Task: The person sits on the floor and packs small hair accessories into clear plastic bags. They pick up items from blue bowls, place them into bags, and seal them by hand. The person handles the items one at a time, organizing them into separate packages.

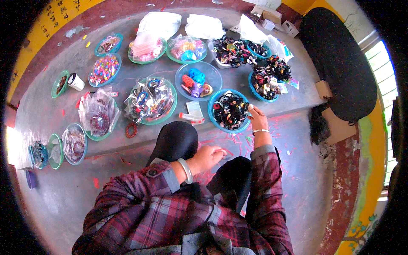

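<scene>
My right hand (258,119) reaches to the right rim of a blue basin (213,120). Its fingers are closed, pinching what looks like a black hair tie (245,105) at the edge of the heap. The basin holds a tangle of black hair ties (229,111) with small coloured ornaments. Over my lap, between my knees, is my left hand (209,157), its fingers curled together. Whatever those fingers may hold is hidden. A pale bangle (185,171) circles the left wrist, and a thin bracelet (261,131) the right.
Beyond stand a translucent blue basin (180,89) with coloured hair bands and another blue basin (256,94) heaped with dark hair ties. To the left are a green basin (169,114) of bagged trinkets and a beaded bracelet (131,130). A black cushion-like object (338,63) lies at right.
</scene>
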Available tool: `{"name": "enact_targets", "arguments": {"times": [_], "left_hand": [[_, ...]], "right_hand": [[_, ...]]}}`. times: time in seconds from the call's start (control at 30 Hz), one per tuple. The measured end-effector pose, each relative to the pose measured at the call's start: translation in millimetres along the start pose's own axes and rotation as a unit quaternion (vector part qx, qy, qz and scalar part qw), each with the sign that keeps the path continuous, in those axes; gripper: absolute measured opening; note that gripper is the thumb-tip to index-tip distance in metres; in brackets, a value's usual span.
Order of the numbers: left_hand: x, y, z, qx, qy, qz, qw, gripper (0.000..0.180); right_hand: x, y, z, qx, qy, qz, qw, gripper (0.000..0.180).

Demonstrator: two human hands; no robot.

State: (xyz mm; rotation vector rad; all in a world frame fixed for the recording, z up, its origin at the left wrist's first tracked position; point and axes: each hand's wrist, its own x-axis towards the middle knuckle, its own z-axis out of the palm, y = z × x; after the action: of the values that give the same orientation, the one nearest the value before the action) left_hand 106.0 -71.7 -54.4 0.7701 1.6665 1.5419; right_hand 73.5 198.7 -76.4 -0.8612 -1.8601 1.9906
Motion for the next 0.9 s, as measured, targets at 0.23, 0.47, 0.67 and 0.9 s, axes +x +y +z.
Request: {"name": "enact_targets", "arguments": {"times": [0.23, 0.47, 0.67, 0.9], "left_hand": [[1.4, -6.5, 2.3, 0.042, -0.003, 0.041, 0.998, 0.024], [-4.0, 5.4, -0.2, 0.087, 0.011, 0.018, 0.996, 0.025], [-7.0, 0.2, -0.4, 0.072, 0.011, 0.018, 0.997, 0.026], [-11.8, -1.5, -1.4, 0.089, 0.031, 0.029, 0.995, 0.025]], "right_hand": [[-4.6, -2.7, -12.5, 0.179, -0.115, -0.072, 0.974, 0.022], [-58.8, -44.8, 17.8, 0.365, -0.168, 0.012, 0.916, 0.018], [-94.6, -53.2, 22.8, 0.398, -0.152, -0.031, 0.904, 0.024], [-145.6, -64.1, 31.0, 0.357, -0.141, 0.000, 0.923, 0.032]]}}
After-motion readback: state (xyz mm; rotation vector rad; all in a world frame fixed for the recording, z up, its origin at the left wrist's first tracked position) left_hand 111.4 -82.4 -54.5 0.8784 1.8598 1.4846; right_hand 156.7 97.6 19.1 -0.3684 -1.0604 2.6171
